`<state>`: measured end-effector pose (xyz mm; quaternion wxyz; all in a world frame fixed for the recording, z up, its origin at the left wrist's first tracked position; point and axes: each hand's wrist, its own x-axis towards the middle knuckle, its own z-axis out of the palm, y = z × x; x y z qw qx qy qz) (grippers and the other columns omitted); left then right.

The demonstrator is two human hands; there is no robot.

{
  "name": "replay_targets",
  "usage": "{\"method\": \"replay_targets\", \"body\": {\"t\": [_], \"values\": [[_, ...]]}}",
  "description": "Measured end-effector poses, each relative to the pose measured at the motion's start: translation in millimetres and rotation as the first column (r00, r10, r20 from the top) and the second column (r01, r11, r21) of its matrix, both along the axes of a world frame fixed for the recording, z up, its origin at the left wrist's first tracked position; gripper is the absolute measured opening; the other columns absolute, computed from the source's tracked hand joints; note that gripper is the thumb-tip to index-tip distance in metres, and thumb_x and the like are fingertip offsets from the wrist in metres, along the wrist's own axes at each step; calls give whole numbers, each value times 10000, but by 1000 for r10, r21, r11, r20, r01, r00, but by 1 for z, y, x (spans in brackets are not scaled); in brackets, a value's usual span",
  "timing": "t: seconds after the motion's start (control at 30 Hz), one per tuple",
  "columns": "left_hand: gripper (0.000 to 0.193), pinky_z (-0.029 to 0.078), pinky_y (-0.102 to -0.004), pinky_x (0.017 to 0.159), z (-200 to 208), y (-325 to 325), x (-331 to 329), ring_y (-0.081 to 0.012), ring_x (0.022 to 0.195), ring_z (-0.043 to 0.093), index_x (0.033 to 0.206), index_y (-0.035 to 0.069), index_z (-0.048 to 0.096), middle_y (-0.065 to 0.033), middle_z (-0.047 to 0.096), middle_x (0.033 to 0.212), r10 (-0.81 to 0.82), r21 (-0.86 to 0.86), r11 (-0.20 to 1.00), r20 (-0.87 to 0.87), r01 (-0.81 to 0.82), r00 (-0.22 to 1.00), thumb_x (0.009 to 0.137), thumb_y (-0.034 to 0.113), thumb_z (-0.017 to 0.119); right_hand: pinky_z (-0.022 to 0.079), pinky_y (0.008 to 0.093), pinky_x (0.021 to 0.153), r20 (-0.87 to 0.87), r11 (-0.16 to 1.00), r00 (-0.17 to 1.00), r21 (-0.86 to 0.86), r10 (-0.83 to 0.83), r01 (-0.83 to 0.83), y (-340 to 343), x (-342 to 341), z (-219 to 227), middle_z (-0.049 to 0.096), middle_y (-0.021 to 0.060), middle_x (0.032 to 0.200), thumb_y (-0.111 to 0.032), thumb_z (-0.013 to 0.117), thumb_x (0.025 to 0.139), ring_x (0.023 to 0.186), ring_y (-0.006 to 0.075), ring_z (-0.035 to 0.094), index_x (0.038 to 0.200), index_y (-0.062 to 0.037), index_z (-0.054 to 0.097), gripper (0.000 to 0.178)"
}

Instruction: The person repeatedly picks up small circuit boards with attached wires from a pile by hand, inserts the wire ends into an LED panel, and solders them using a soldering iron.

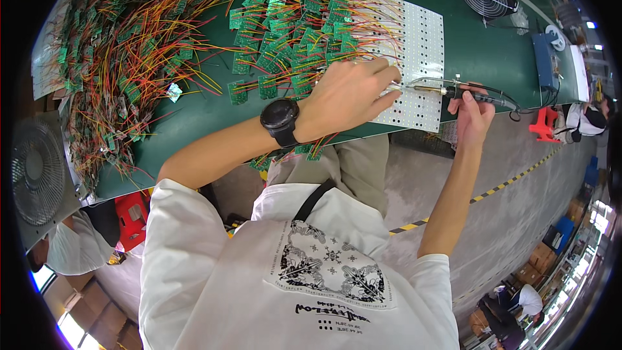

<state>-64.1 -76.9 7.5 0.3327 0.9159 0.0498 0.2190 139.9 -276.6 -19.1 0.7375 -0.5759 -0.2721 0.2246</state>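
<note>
- Evidently light: white dotted panel lies on green table; looks thin, stiff; best held by edges.
- Left hand bent over it, fingertips close; cannot tell what's pinched.
- Right hand grasps black-handled soldering iron behind metal shaft, presumably cooler.

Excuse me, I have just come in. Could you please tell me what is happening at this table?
A person works bare-handed at a green table. The right hand holds a soldering iron, its tip pointing toward the left hand, which is over a white dotted panel; whether its fingers pinch a wire is unclear. Small green circuit boards lie mostly left of the panel, their red and yellow wires reaching onto it. Farther left is a large tangled heap of wired boards.
</note>
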Motion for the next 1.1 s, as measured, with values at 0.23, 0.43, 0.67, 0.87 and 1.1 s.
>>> {"method": "replay_targets", "body": {"t": [0.23, 0.43, 0.67, 0.87, 1.1], "values": [[213, 494, -380, 613, 2, 9, -2, -267, 716, 610, 938, 53, 628, -86, 586, 885, -287, -4, 958, 32, 288, 957, 888, 257, 596, 441, 295, 486, 1, 1000, 1000, -1, -14, 14, -1, 1, -2, 632, 140, 850, -20, 635, 833, 546, 207, 593, 1019, 87, 580, 222], [210, 477, -371, 573, -5, 10, -3, -254, 675, 611, 864, 59, 643, -63, 610, 781, -378, 78, 922, -33, 379, 925, 883, 263, 597, 438, 293, 486, 5, 1000, 1000, -17, -19, 19, 0, 1, 0, 634, 140, 856, -22, 632, 836, 550, 208, 594, 1022, 87, 581, 222], [197, 450, -363, 517, -2, 11, -5, -267, 587, 588, 823, 48, 641, -77, 593, 727, -423, 82, 901, -48, 426, 905, 861, 239, 607, 444, 290, 507, -14, 1000, 1000, -22, -20, 20, 0, -1, -1, 635, 136, 859, -14, 623, 840, 555, 202, 593, 1023, 91, 583, 216], [184, 454, -374, 527, -5, 7, -2, -267, 597, 575, 805, 41, 630, -62, 583, 761, -359, 146, 924, 24, 352, 933, 873, 209, 594, 452, 297, 512, 8, 1000, 1000, 4, -11, 11, 0, -2, 0, 634, 132, 874, -9, 622, 839, 571, 197, 592, 1015, 84, 583, 202], [151, 466, -393, 553, -4, 9, 0, -273, 639, 593, 800, 38, 655, -76, 575, 770, -207, 56, 977, 33, 205, 978, 848, 175, 615, 453, 293, 504, 17, 1000, 1000, 5, -16, 16, 0, -3, 2, 633, 129, 852, -3, 635, 824, 573, 195, 594, 995, 75, 584, 195]]}}
